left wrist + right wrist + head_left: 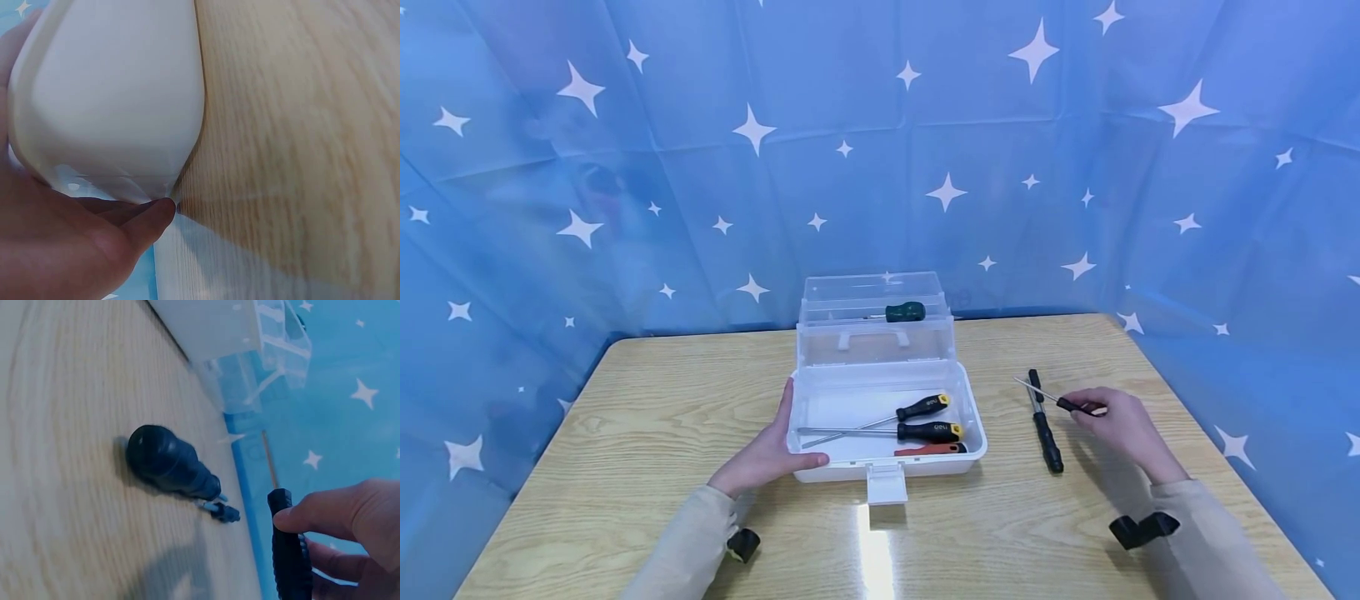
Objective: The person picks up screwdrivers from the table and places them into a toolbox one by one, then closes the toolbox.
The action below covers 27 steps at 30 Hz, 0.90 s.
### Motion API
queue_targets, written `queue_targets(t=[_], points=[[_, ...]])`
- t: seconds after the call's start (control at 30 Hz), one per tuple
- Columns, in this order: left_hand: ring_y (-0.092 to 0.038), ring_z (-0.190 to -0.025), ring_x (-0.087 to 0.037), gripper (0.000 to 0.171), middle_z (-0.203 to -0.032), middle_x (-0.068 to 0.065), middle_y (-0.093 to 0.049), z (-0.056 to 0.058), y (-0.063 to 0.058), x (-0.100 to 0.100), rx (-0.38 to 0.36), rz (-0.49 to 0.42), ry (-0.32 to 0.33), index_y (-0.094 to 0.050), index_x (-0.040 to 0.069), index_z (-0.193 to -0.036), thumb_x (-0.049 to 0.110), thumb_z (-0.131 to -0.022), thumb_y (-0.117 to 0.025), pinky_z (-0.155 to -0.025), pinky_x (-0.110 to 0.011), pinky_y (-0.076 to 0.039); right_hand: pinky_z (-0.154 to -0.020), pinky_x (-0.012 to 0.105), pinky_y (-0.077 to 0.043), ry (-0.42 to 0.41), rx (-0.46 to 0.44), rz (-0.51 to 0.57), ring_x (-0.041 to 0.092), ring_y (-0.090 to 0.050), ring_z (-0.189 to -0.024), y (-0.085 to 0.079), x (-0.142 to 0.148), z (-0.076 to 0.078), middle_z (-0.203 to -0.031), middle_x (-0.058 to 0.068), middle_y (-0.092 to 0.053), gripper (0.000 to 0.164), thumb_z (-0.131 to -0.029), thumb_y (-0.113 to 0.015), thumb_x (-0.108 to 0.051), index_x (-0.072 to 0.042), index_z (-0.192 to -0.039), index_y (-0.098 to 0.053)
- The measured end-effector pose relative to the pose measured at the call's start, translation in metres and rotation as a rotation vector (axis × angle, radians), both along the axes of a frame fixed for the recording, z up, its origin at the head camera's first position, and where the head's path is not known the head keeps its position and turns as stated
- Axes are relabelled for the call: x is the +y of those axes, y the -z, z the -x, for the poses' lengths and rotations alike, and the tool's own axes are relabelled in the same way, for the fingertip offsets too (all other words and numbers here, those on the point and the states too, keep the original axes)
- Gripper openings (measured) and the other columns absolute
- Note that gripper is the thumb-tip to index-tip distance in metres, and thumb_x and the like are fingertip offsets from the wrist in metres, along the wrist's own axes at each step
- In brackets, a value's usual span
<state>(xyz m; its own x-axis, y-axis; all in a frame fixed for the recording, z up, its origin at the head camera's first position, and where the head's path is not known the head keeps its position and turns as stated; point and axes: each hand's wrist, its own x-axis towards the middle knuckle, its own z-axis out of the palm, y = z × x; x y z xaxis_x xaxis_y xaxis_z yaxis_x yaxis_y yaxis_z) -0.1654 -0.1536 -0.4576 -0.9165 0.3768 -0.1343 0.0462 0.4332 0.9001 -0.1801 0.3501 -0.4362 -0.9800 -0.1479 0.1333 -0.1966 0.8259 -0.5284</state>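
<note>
My left hand (767, 450) grips the left end of a white toolbox (850, 473), thumb over the front rim and fingers along the side. In the left wrist view, the fingers (150, 222) touch the white box wall (112, 94). Off to the right, my right hand (1112, 417) pinches a small screwdriver (290, 556) by its black handle, its thin shaft pointing away and left, raised above the table. Below it lies a larger black-handled screwdriver (1047, 442), with a short black piece (1036, 385) at its far end; whether they are joined, I cannot tell.
Inside the box lie two black-and-yellow screwdrivers (928, 432) and a red-handled tool (931, 449). The clear lid (872, 287) stands raised at the back, near a green-handled screwdriver (906, 312). Behind the wooden table (662, 417) hangs a blue star-patterned curtain (850, 192).
</note>
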Motion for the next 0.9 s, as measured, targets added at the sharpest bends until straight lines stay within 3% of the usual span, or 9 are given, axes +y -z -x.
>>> queue_targets(t=[0.33,0.67,0.9], points=[[-0.012,-0.142,-0.040,0.125,-0.160,-0.017,0.002,0.000,0.001,0.000,0.000,-0.003,0.000,0.021,0.019,-0.152,0.028,-0.079,-0.081,-0.108,-0.060,-0.018,-0.062,0.027,-0.052,-0.037,0.011,0.062,0.033,-0.066,-0.084,-0.007,-0.011,0.005,-0.102,0.022,-0.067,0.020,-0.086,-0.070,0.001,0.004,-0.106,-0.072],[-0.013,-0.142,-0.041,0.125,-0.159,-0.020,0.000,0.001,0.001,0.000,-0.001,0.015,-0.010,0.020,0.019,-0.152,0.030,-0.079,-0.081,-0.108,-0.061,-0.019,-0.062,0.026,-0.053,-0.054,0.032,0.086,0.033,-0.066,-0.084,-0.014,-0.023,0.007,-0.103,0.022,-0.067,0.020,-0.087,-0.069,0.001,0.002,-0.106,-0.072],[-0.011,-0.143,-0.039,0.126,-0.160,-0.017,0.002,0.002,0.003,-0.001,0.014,-0.024,0.009,0.021,0.018,-0.152,0.029,-0.079,-0.081,-0.108,-0.061,-0.018,-0.064,0.026,-0.052,-0.060,0.031,0.100,0.033,-0.066,-0.086,-0.018,-0.030,0.008,-0.104,0.021,-0.066,0.022,-0.088,-0.069,0.000,0.003,-0.109,-0.071]])
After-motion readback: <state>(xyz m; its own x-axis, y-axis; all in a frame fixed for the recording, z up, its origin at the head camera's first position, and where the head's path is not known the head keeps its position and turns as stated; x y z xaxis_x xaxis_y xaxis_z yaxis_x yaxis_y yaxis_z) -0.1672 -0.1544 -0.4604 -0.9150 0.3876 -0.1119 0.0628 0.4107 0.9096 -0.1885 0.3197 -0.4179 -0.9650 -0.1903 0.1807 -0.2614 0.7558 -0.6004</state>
